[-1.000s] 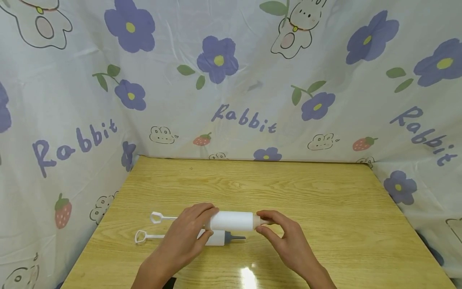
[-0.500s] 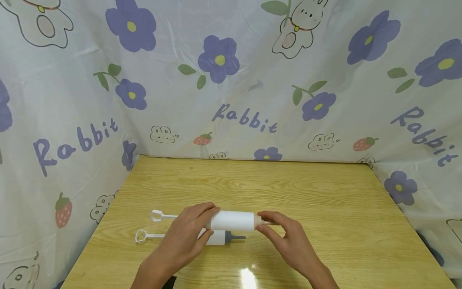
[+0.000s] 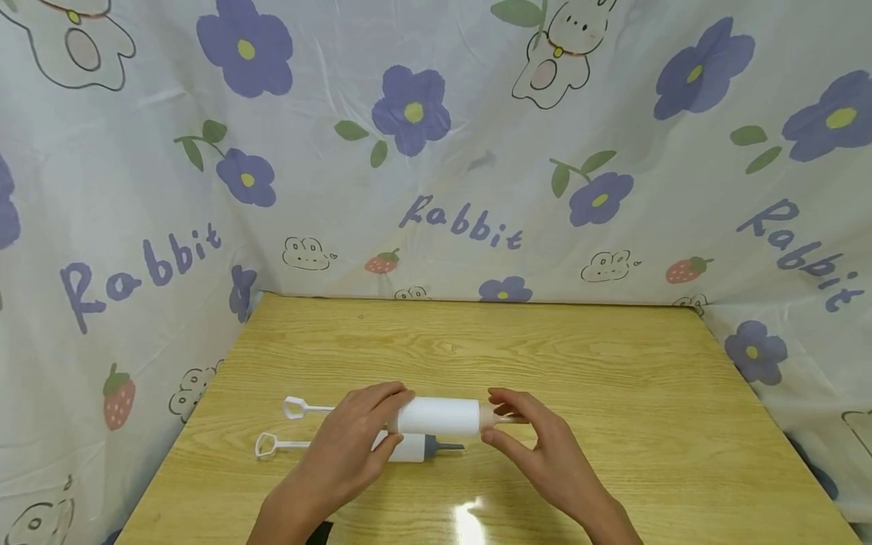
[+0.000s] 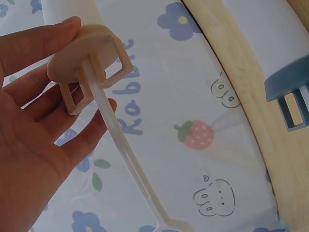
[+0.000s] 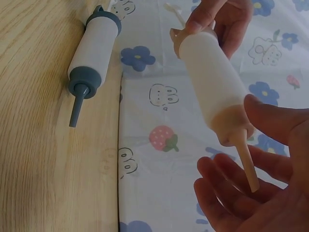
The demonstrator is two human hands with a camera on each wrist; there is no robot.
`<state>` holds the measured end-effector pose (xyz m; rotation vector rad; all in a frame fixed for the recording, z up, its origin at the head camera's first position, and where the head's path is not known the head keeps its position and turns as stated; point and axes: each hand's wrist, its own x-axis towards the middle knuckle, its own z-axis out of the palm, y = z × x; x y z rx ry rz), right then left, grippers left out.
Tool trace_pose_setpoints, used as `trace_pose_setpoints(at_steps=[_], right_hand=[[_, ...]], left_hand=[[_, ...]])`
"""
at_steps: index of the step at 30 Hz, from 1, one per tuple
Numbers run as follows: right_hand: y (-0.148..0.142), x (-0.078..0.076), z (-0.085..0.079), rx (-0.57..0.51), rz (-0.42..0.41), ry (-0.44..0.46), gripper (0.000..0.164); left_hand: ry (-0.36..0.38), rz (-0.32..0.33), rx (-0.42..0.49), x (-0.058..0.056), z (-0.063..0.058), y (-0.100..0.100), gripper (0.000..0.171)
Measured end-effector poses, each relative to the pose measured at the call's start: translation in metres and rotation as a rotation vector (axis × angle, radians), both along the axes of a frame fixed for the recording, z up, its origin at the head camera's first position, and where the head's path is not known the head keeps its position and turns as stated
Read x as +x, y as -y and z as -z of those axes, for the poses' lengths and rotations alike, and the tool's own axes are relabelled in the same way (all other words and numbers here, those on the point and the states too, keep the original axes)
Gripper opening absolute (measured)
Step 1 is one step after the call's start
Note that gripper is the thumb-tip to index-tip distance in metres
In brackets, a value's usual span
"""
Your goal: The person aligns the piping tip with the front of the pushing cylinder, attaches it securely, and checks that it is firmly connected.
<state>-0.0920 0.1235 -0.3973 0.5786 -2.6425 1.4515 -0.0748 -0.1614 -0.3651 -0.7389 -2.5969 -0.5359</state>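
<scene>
A large white-barrelled syringe point(image 3: 439, 416) with beige end caps lies level above the table, its long nozzle point(image 5: 246, 166) pointing right. My left hand point(image 3: 354, 431) grips its rear end, thumb on the beige loop-sided cap point(image 4: 82, 50) and fingers curled beneath; the white plunger rod point(image 4: 116, 128) sticks out past the palm. At the front my right hand point(image 3: 548, 443) has its thumb at the edge of the beige nozzle cap point(image 5: 227, 123), index finger lifted off and the other fingers spread around the nozzle. A second syringe point(image 3: 409, 449), with grey-blue ends, lies on the table behind my left hand.
The wood-grain table point(image 3: 613, 363) is closed in at the back and sides by a printed cloth point(image 3: 436, 212) with flowers and rabbits. The second syringe's white pull handle point(image 3: 266, 446) points left.
My right index finger has lifted from the nozzle cap and the hand has shifted slightly outward. The left hand and both syringes have stayed almost in place.
</scene>
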Motion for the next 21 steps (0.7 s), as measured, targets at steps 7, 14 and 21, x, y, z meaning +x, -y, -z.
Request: trace_pose_setpoints(at_steps=[7, 14, 21], right_hand=[[0.0001, -0.0021, 0.0008, 0.001, -0.047, -0.058, 0.044], [0.0021, -0.0002, -0.0006, 0.026, 0.003, 0.006, 0.035], [0.0006, 0.0007, 0.0016, 0.029, 0.014, 0.034, 0.04]], left_hand=[[0.01, -0.004, 0.001, -0.0003, 0.0001, 0.0005, 0.059], [0.019, -0.001, -0.005, 0.0001, 0.0004, 0.0009, 0.059], [0.012, -0.003, -0.005, 0.0001, 0.0002, 0.0013, 0.06]])
